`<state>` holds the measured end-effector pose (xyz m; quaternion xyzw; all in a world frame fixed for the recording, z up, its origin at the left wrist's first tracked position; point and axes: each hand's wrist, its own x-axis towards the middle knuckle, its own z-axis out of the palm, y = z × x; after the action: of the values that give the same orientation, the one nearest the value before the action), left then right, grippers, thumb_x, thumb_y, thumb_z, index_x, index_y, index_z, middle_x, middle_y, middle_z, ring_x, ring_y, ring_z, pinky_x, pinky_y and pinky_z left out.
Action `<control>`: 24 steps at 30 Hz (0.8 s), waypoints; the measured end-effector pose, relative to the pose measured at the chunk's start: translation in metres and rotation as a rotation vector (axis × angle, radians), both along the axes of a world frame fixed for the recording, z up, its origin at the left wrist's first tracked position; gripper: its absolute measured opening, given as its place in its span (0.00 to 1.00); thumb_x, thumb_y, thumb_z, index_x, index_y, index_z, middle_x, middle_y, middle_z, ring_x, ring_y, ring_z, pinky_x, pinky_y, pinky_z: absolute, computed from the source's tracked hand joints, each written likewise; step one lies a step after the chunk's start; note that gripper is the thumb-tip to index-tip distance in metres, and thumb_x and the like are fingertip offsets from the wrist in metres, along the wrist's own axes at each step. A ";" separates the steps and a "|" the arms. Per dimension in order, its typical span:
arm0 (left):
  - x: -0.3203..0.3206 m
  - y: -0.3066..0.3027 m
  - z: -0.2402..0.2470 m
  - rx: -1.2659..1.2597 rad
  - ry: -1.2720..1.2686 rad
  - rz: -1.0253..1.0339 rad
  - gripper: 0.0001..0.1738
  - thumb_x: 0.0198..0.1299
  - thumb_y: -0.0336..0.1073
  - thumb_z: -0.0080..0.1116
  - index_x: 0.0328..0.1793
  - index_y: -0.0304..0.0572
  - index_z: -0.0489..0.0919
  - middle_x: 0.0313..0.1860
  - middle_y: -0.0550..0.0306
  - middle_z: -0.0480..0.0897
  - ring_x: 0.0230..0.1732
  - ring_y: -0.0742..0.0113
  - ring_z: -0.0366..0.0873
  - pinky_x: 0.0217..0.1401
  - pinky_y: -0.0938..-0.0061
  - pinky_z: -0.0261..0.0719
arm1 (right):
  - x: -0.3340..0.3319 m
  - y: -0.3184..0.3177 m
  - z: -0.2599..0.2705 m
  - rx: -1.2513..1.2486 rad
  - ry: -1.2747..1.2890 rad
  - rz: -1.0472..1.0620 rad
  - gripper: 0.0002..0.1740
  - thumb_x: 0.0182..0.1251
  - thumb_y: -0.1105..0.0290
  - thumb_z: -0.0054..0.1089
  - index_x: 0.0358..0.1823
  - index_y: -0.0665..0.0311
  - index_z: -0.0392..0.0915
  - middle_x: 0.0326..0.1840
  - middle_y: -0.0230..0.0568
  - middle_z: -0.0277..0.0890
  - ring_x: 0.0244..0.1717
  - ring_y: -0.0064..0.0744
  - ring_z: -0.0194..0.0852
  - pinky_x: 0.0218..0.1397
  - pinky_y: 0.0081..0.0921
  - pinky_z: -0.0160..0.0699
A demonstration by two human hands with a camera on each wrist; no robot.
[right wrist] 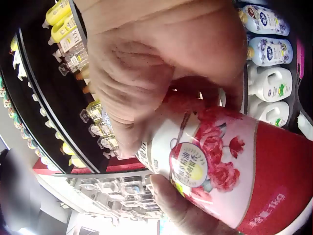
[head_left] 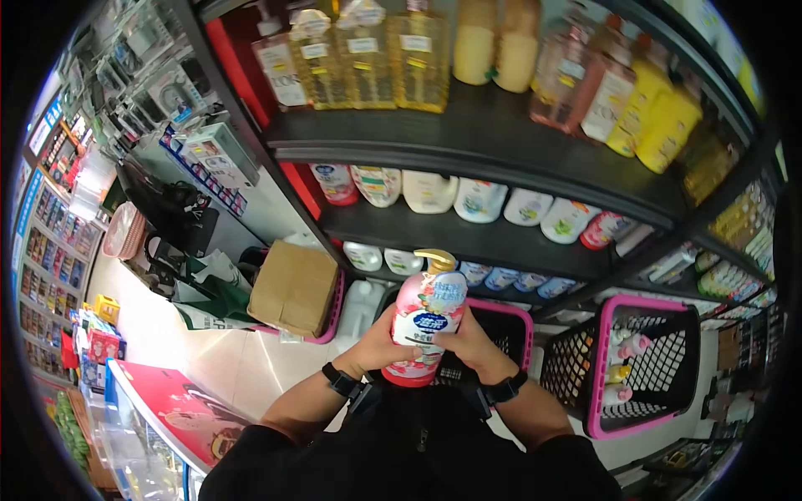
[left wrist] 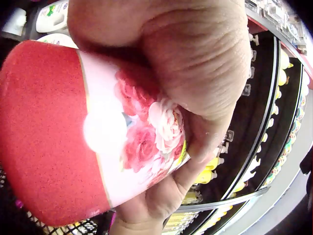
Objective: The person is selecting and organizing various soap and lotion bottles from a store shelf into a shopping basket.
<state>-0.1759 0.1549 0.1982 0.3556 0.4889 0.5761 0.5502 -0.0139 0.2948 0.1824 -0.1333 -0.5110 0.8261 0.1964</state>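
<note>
A red, pink and white pump bottle [head_left: 430,309] with a gold pump and rose pictures on its label is held up in front of the person's chest. On its left side the left hand [head_left: 374,344] grips the lower body, thumb across the front. From the other side the right hand [head_left: 474,341] holds it too, its thumb on the label. The left wrist view shows the red base of the bottle [left wrist: 44,132] close up. Small print reading 1kg appears on the bottle [right wrist: 274,166] in the right wrist view.
Dark shelves [head_left: 468,125] with several rows of bottles stand ahead. A pink-rimmed black basket [head_left: 598,367] holding several bottles is at the right. A cardboard box [head_left: 292,286] sits left of the hands, with a white jug [head_left: 359,311] beside it. A red-topped counter [head_left: 171,409] stands lower left.
</note>
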 end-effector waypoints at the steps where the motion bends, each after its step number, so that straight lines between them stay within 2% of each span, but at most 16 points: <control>1: -0.017 0.001 0.001 0.015 0.014 -0.020 0.51 0.50 0.31 0.78 0.79 0.38 0.59 0.67 0.54 0.75 0.69 0.65 0.72 0.74 0.64 0.69 | -0.014 0.001 0.007 0.012 -0.023 0.023 0.48 0.55 0.75 0.76 0.76 0.65 0.58 0.69 0.40 0.71 0.69 0.33 0.70 0.75 0.36 0.67; 3: -0.058 0.008 -0.013 0.081 0.056 -0.049 0.52 0.50 0.30 0.79 0.79 0.38 0.59 0.68 0.54 0.75 0.69 0.65 0.72 0.74 0.63 0.69 | -0.049 0.003 0.025 0.014 -0.072 0.028 0.48 0.50 0.75 0.80 0.72 0.65 0.62 0.66 0.40 0.74 0.66 0.31 0.73 0.72 0.35 0.72; 5: -0.097 0.010 -0.031 0.090 0.086 -0.056 0.53 0.47 0.29 0.80 0.79 0.39 0.60 0.68 0.55 0.75 0.69 0.65 0.71 0.74 0.64 0.69 | -0.085 0.006 0.016 0.135 -0.098 -0.016 0.48 0.49 0.75 0.81 0.72 0.66 0.62 0.66 0.40 0.74 0.66 0.31 0.73 0.71 0.34 0.73; 8: -0.151 0.022 -0.016 0.079 0.067 -0.062 0.54 0.46 0.29 0.81 0.79 0.38 0.61 0.68 0.56 0.75 0.69 0.67 0.72 0.74 0.65 0.70 | -0.136 0.012 0.000 0.315 -0.147 -0.064 0.49 0.47 0.73 0.84 0.70 0.67 0.63 0.64 0.42 0.75 0.65 0.32 0.74 0.71 0.34 0.73; 9: -0.167 0.024 -0.018 0.048 0.149 -0.037 0.53 0.46 0.30 0.82 0.78 0.38 0.63 0.68 0.55 0.76 0.68 0.67 0.73 0.74 0.65 0.70 | -0.153 0.015 0.002 0.391 -0.170 -0.086 0.49 0.46 0.73 0.84 0.70 0.67 0.63 0.64 0.42 0.75 0.65 0.32 0.74 0.71 0.33 0.73; 12: -0.202 0.030 -0.015 0.065 0.188 0.046 0.53 0.47 0.33 0.82 0.78 0.39 0.63 0.67 0.54 0.77 0.68 0.66 0.74 0.74 0.66 0.70 | -0.196 0.026 0.015 0.566 -0.233 -0.105 0.49 0.45 0.71 0.85 0.69 0.68 0.64 0.64 0.44 0.75 0.65 0.33 0.75 0.70 0.33 0.73; 14: -0.222 0.036 -0.025 0.122 0.361 0.118 0.49 0.51 0.36 0.80 0.77 0.39 0.63 0.65 0.50 0.79 0.67 0.63 0.75 0.72 0.66 0.71 | -0.219 0.030 0.035 0.659 -0.284 -0.113 0.48 0.45 0.71 0.85 0.68 0.68 0.65 0.64 0.44 0.75 0.65 0.33 0.75 0.69 0.33 0.74; 16: -0.235 0.043 -0.032 0.114 0.546 0.198 0.48 0.54 0.39 0.79 0.77 0.38 0.63 0.64 0.48 0.80 0.66 0.62 0.77 0.71 0.66 0.73 | -0.236 0.038 0.038 0.642 -0.279 -0.135 0.47 0.46 0.73 0.84 0.68 0.69 0.66 0.63 0.44 0.76 0.63 0.33 0.76 0.69 0.33 0.75; 17: -0.235 0.045 -0.020 0.148 0.538 0.225 0.44 0.58 0.41 0.76 0.76 0.37 0.64 0.62 0.45 0.80 0.64 0.60 0.78 0.69 0.66 0.74 | -0.244 0.044 0.030 0.612 -0.254 -0.162 0.46 0.46 0.74 0.83 0.68 0.69 0.66 0.62 0.43 0.76 0.63 0.32 0.76 0.69 0.32 0.75; 20: -0.239 0.060 -0.027 0.171 0.346 0.239 0.45 0.61 0.41 0.73 0.79 0.37 0.61 0.68 0.47 0.77 0.68 0.60 0.74 0.73 0.65 0.69 | -0.262 0.056 0.014 0.476 -0.183 -0.212 0.44 0.47 0.77 0.81 0.68 0.69 0.67 0.62 0.42 0.77 0.62 0.30 0.77 0.68 0.31 0.75; 21: -0.238 0.062 -0.021 0.174 0.394 0.286 0.42 0.64 0.38 0.70 0.78 0.34 0.61 0.68 0.46 0.76 0.68 0.60 0.74 0.72 0.65 0.71 | -0.267 0.060 0.013 0.455 -0.176 -0.229 0.44 0.47 0.78 0.81 0.67 0.69 0.67 0.62 0.42 0.77 0.62 0.30 0.77 0.68 0.31 0.75; 24: -0.239 0.076 -0.035 0.264 0.416 0.451 0.39 0.62 0.38 0.71 0.73 0.30 0.65 0.64 0.41 0.77 0.65 0.55 0.77 0.67 0.64 0.76 | -0.279 0.069 0.012 0.454 -0.212 -0.241 0.41 0.48 0.79 0.80 0.65 0.70 0.68 0.60 0.41 0.78 0.60 0.30 0.78 0.66 0.30 0.77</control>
<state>-0.4152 0.2312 0.1629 0.4166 0.5784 0.6566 0.2464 -0.2933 0.3642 0.1948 -0.2313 -0.6814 0.6425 0.2634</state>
